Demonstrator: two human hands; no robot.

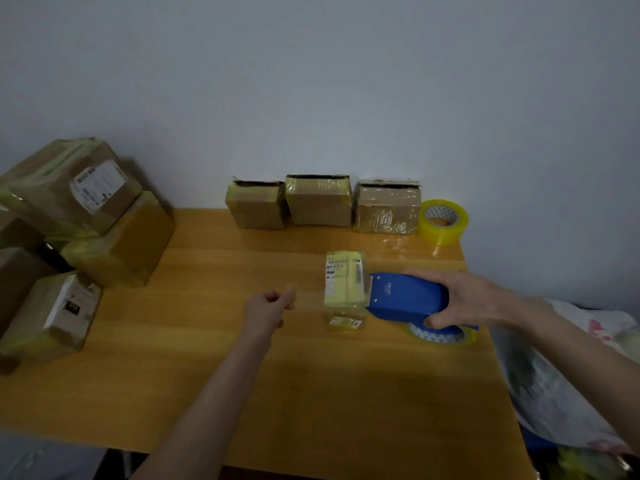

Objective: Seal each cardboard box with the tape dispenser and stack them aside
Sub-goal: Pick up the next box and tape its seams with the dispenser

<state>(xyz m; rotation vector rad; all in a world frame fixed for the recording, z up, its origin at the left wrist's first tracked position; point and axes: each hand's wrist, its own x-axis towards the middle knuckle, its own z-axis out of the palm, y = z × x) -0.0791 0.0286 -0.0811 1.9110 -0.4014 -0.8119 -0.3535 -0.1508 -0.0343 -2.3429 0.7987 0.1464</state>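
Observation:
A small cardboard box (pixel 344 289), wrapped in yellowish tape and bearing a printed label, lies in the middle of the wooden table (pixel 311 393). My right hand (pixel 478 303) grips the blue tape dispenser (pixel 408 299), whose front end touches the box's right side. Its tape roll (pixel 440 336) shows under the hand. My left hand (pixel 270 306) is left of the box with curled fingers. It pinches what looks like a faint clear tape strip (pixel 310 297) stretched over the box top.
Three brown boxes (pixel 258 206) (pixel 318 200) (pixel 386 207) stand in a row at the wall, with a spare yellow tape roll (pixel 443 221) to their right. Several taped boxes (pixel 79 188) are piled at the table's left. A plastic bag (pixel 571 375) lies off the right edge.

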